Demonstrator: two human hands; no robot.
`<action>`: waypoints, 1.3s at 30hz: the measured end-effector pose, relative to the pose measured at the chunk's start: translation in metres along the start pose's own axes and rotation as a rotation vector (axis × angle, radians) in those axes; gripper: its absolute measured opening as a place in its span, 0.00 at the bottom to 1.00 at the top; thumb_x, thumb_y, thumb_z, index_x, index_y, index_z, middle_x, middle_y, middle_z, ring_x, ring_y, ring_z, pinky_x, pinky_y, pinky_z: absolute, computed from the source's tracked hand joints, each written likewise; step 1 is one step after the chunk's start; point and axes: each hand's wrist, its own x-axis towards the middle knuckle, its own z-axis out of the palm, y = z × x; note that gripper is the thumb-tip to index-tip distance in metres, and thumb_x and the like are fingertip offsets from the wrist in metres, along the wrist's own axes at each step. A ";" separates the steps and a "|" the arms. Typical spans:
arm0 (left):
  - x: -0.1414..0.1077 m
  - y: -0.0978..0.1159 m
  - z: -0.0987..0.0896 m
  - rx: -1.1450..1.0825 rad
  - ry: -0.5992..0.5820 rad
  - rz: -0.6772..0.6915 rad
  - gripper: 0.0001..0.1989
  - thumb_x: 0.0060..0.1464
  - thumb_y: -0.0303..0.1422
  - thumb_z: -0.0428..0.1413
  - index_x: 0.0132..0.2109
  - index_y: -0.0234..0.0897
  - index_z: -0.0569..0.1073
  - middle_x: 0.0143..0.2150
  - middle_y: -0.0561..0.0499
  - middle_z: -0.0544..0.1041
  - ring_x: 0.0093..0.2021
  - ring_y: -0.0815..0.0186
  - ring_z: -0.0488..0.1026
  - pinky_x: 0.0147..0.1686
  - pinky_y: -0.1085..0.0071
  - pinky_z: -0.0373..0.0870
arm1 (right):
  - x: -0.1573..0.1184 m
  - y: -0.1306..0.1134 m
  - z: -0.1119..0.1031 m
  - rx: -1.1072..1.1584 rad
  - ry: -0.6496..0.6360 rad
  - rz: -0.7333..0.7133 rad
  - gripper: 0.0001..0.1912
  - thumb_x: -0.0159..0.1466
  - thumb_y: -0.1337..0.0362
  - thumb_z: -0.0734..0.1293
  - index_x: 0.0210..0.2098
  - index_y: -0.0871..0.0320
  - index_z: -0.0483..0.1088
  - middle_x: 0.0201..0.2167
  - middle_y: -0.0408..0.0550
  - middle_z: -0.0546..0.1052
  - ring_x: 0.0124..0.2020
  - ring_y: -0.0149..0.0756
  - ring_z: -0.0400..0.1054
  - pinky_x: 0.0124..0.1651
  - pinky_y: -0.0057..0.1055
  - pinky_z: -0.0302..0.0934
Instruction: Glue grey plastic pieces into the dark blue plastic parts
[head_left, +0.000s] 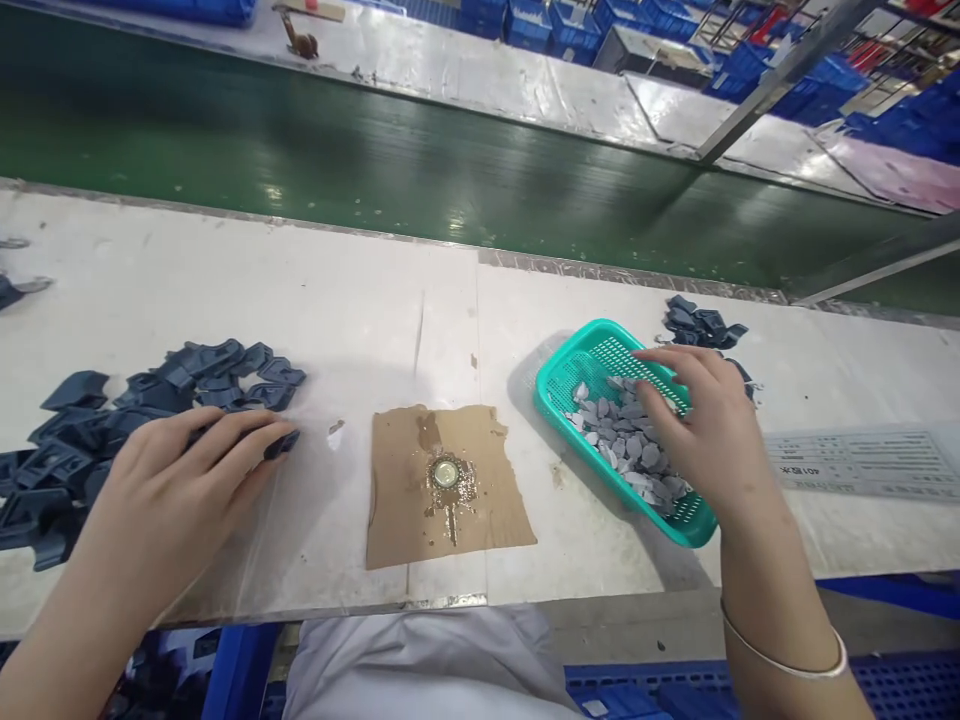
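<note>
My left hand [191, 475] is at the right side of a heap of dark blue moulded plastic parts [187, 375]. Its fingers curl over one dark blue plastic part [280, 446], which shows at the fingertips; the rest is hidden under the hand. On the right, my right hand [697, 410] reaches over a green plastic basket [551, 385], thumb and forefinger apart, with nothing visible between them. Small grey flat pieces [619, 430] lie in the basket. Between the hands is a brown cardboard piece [397, 500] with a small round cap-like dish [445, 472] in a wet, shiny patch.
Another small pile of dark blue parts [697, 325] lies behind the basket. A printed sheet [862, 460] is on the right of the white table [360, 290]. Beyond runs a green conveyor belt [375, 160], with a metal post [780, 85] and blue crates [574, 30] past it.
</note>
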 end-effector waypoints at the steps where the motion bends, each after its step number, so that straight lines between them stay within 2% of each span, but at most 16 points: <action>1: 0.001 0.003 -0.001 0.025 0.021 0.030 0.15 0.67 0.42 0.51 0.50 0.46 0.81 0.55 0.50 0.83 0.57 0.48 0.77 0.64 0.46 0.65 | 0.001 -0.005 0.001 0.001 -0.046 -0.087 0.20 0.72 0.55 0.59 0.56 0.56 0.74 0.55 0.59 0.76 0.59 0.57 0.69 0.59 0.55 0.66; 3: 0.001 0.016 -0.002 0.070 0.081 0.041 0.12 0.65 0.42 0.56 0.51 0.48 0.79 0.53 0.52 0.83 0.53 0.50 0.78 0.61 0.51 0.69 | 0.006 -0.013 0.006 -0.013 -0.183 -0.223 0.18 0.72 0.60 0.58 0.54 0.55 0.75 0.52 0.57 0.78 0.56 0.55 0.71 0.57 0.52 0.68; 4: 0.001 0.026 -0.002 0.022 0.125 -0.013 0.12 0.63 0.42 0.58 0.51 0.48 0.78 0.52 0.53 0.83 0.51 0.53 0.79 0.59 0.55 0.71 | 0.009 -0.015 0.009 -0.029 -0.245 -0.262 0.19 0.72 0.62 0.57 0.54 0.56 0.75 0.53 0.57 0.78 0.56 0.54 0.72 0.56 0.52 0.69; 6: 0.000 0.050 -0.001 -0.182 0.156 -0.202 0.12 0.63 0.42 0.59 0.52 0.50 0.77 0.52 0.56 0.82 0.49 0.57 0.79 0.53 0.63 0.75 | 0.014 -0.018 0.016 -0.075 -0.314 -0.284 0.21 0.72 0.65 0.55 0.52 0.59 0.76 0.52 0.58 0.79 0.55 0.55 0.73 0.55 0.52 0.70; 8: -0.001 0.074 0.001 -0.477 0.161 -0.380 0.11 0.61 0.41 0.61 0.50 0.49 0.77 0.51 0.56 0.82 0.50 0.59 0.79 0.50 0.66 0.77 | 0.018 -0.017 0.020 -0.102 -0.341 -0.262 0.21 0.72 0.65 0.54 0.50 0.61 0.78 0.50 0.59 0.79 0.51 0.55 0.75 0.54 0.52 0.71; 10: -0.001 0.092 0.004 -0.774 0.167 -0.489 0.12 0.57 0.39 0.65 0.47 0.47 0.76 0.48 0.54 0.82 0.50 0.60 0.79 0.50 0.67 0.78 | 0.019 -0.013 0.021 -0.097 -0.361 -0.224 0.20 0.71 0.63 0.57 0.50 0.62 0.78 0.48 0.59 0.79 0.47 0.54 0.76 0.52 0.51 0.72; 13: -0.001 0.102 0.012 -1.067 0.130 -0.590 0.12 0.55 0.39 0.68 0.46 0.46 0.77 0.42 0.52 0.81 0.38 0.64 0.78 0.39 0.71 0.80 | 0.019 -0.007 0.020 -0.067 -0.381 -0.166 0.20 0.70 0.60 0.59 0.50 0.62 0.78 0.48 0.59 0.79 0.44 0.52 0.77 0.51 0.50 0.72; 15: -0.002 0.102 0.018 -1.161 0.083 -0.652 0.11 0.55 0.40 0.68 0.44 0.45 0.79 0.39 0.51 0.79 0.30 0.68 0.74 0.30 0.73 0.77 | 0.019 -0.004 0.017 -0.044 -0.374 -0.131 0.18 0.70 0.58 0.60 0.45 0.60 0.79 0.46 0.58 0.79 0.43 0.51 0.77 0.50 0.51 0.72; 18: -0.004 0.103 0.024 -1.215 0.000 -0.722 0.08 0.56 0.40 0.67 0.41 0.44 0.81 0.39 0.51 0.78 0.27 0.70 0.72 0.29 0.73 0.76 | 0.019 -0.007 0.008 0.074 -0.363 -0.036 0.15 0.68 0.55 0.63 0.40 0.57 0.78 0.41 0.55 0.81 0.40 0.49 0.77 0.47 0.50 0.72; 22: -0.004 0.111 0.026 -1.264 -0.067 -0.746 0.13 0.57 0.39 0.66 0.50 0.46 0.82 0.45 0.50 0.79 0.33 0.68 0.79 0.41 0.71 0.82 | 0.009 -0.033 -0.009 0.442 -0.332 0.086 0.12 0.69 0.51 0.67 0.41 0.52 0.76 0.37 0.49 0.82 0.39 0.44 0.77 0.42 0.42 0.73; 24: -0.004 0.116 0.025 -1.271 -0.075 -0.732 0.14 0.59 0.38 0.65 0.52 0.45 0.81 0.46 0.50 0.80 0.34 0.68 0.79 0.43 0.69 0.83 | -0.001 -0.054 -0.012 0.597 -0.259 0.048 0.09 0.69 0.54 0.69 0.40 0.51 0.77 0.34 0.47 0.81 0.37 0.40 0.77 0.38 0.37 0.73; 26: -0.004 0.118 0.025 -1.253 -0.079 -0.729 0.11 0.59 0.36 0.65 0.49 0.43 0.82 0.42 0.50 0.80 0.32 0.69 0.78 0.40 0.70 0.83 | -0.010 -0.077 -0.009 0.742 -0.193 -0.021 0.06 0.68 0.57 0.72 0.42 0.50 0.79 0.35 0.46 0.81 0.36 0.37 0.76 0.36 0.34 0.71; 29: -0.005 0.121 0.029 -1.234 -0.016 -0.743 0.09 0.55 0.33 0.68 0.44 0.42 0.81 0.38 0.53 0.79 0.34 0.69 0.79 0.38 0.75 0.81 | -0.019 -0.105 0.007 0.912 -0.240 -0.089 0.03 0.67 0.61 0.73 0.40 0.51 0.79 0.33 0.44 0.80 0.33 0.33 0.74 0.33 0.30 0.69; 33: -0.004 0.124 0.035 -1.316 0.096 -0.729 0.11 0.51 0.31 0.70 0.40 0.42 0.78 0.38 0.55 0.77 0.35 0.65 0.83 0.40 0.72 0.82 | -0.019 -0.122 0.033 0.932 -0.349 -0.180 0.06 0.71 0.62 0.69 0.39 0.55 0.78 0.32 0.44 0.81 0.33 0.31 0.74 0.33 0.28 0.65; 36: -0.004 0.126 0.037 -1.348 0.093 -0.666 0.08 0.52 0.32 0.70 0.39 0.43 0.80 0.40 0.54 0.79 0.37 0.65 0.82 0.42 0.71 0.81 | -0.019 -0.121 0.047 0.882 -0.406 -0.263 0.08 0.73 0.64 0.66 0.39 0.59 0.76 0.34 0.46 0.82 0.33 0.30 0.73 0.34 0.27 0.64; 39: -0.004 0.124 0.039 -1.307 0.068 -0.646 0.06 0.57 0.36 0.68 0.41 0.44 0.83 0.41 0.50 0.82 0.40 0.64 0.80 0.44 0.69 0.79 | -0.021 -0.117 0.055 0.843 -0.440 -0.272 0.07 0.72 0.65 0.66 0.42 0.61 0.76 0.34 0.47 0.82 0.29 0.28 0.71 0.31 0.26 0.62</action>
